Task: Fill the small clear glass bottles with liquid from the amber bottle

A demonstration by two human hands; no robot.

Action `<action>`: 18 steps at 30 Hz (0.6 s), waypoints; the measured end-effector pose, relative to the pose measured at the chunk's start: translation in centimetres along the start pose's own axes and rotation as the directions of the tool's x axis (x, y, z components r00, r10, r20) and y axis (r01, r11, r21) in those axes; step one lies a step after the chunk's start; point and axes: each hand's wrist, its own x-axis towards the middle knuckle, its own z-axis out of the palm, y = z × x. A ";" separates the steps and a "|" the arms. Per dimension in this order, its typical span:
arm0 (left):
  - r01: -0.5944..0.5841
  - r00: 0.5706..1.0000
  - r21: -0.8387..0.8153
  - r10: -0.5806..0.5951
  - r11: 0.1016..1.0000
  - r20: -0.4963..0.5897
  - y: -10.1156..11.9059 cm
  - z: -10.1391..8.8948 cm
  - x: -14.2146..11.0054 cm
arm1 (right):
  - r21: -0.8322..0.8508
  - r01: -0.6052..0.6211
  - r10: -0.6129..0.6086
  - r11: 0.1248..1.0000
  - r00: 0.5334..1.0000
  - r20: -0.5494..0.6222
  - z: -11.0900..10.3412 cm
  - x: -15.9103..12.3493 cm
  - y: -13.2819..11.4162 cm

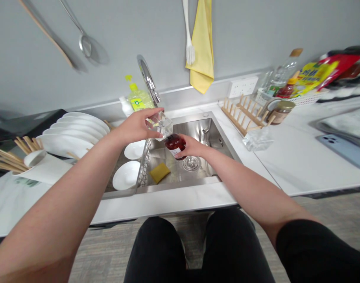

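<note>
- Grey wall [241, 35] fills the top of the frame; below it, a white marbled tabletop [180, 202] carries a steel sink [194, 180] at frame centre.
- Dark red bottle [174, 144]: located at frame centre, above the sink basin. Long axis slants from upper left to lower right; upper end points upper left, lower end points lower right. White label faces the camera. The neck cannot be made out.
- Right grip [193, 146]: fingers curled around the right side of the bottle, spread only to its width.
- Left grip [138, 125]: thumb and fingers parted to the width of a clear block [164, 125], holding it from the left. The block lies tilted at the upper left of the bottle; contact between the two cannot be confirmed.
- Yellow sponge [160, 173]: in the basin, lower left of the bottle.
- Drain [191, 163]: below and right of the bottle.
- Faucet [147, 76]: upper centre-left, above the left grip.
- White plates [67, 135]: left of frame, standing in a row.
</note>
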 end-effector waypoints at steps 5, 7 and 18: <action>-0.023 1.000 0.026 0.023 0.999 0.008 0.2 -0.2 0.6 | -0.019 0.000 -0.001 1.000 1.000 -0.025 -0.1 -0.1 -0.2; -0.019 1.000 0.039 0.019 0.999 0.011 0.3 -0.3 0.8 | -0.026 0.009 -0.010 1.000 0.999 -0.032 -0.1 -0.1 -0.2; 0.004 0.999 0.143 -0.011 0.990 0.048 1.7 -0.8 2.0 | 0.009 0.026 -0.025 1.000 0.999 -0.032 -0.2 -0.3 -0.7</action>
